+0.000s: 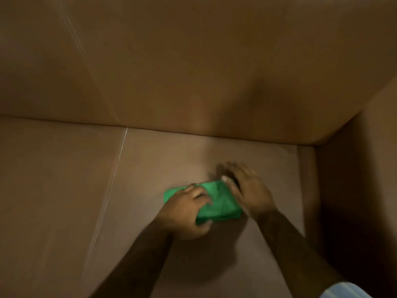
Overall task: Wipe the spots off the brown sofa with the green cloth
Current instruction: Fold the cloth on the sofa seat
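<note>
The green cloth (217,201) lies folded in a thick pad on the seat of the brown sofa (150,168), nearer to the armrest (354,168) than to the pale seam line (111,186) that runs across the seat. The left hand (184,214) rests on the near-left part of the cloth, with its fingers (198,193) curled over the top and the thumb under the near edge, so it is grasping the cloth. The right hand (247,188) lies flat on the far-right edge of the cloth, its fingers spread and released, partly on the seat beyond the cloth. This hand is blurred. Behind the cloth rises the backrest (193,61). A light striped sleeve (348,290) shows at the right forearm.
</note>
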